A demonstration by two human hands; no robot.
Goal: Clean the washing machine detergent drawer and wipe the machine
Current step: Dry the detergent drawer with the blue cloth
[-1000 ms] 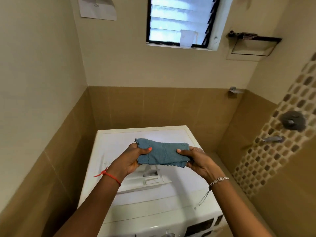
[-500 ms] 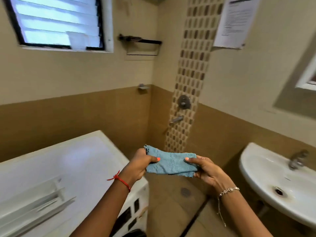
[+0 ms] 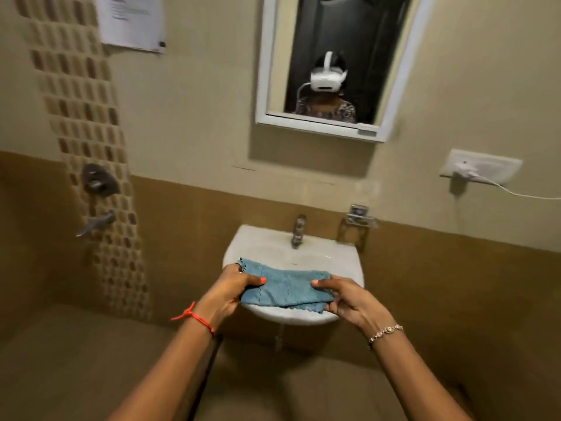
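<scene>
Head view. A folded blue terry cleaning cloth is held stretched between both hands in front of a white ceramic wall-mounted washbasin, above its front rim. The left hand pinches the cloth's left end, thumb on top and fingers curled beneath. The right hand pinches the right end in the same manner, thumb pressed onto the upper face. Neither hand is spread; both are closed on fabric. A chrome pillar tap stands at the back of the basin, well apart from the cloth. The washing machine and its detergent drawer are not in view.

Handling assessment. The cloth appears light, soft and fully pliable; it sags slightly between the two grips and will not hold a shape unsupported. The looped pile should give good friction against skin, so slippage is unlikely while dry. If wetted at the tap, expect added weight, dripping and a limper drape. Recommended hold: both short ends, as shown, for wringing or rinsing; for wiping, bunch the folded pad under one palm. The scalloped lower edge hangs free and may snag or trail in the basin.
</scene>
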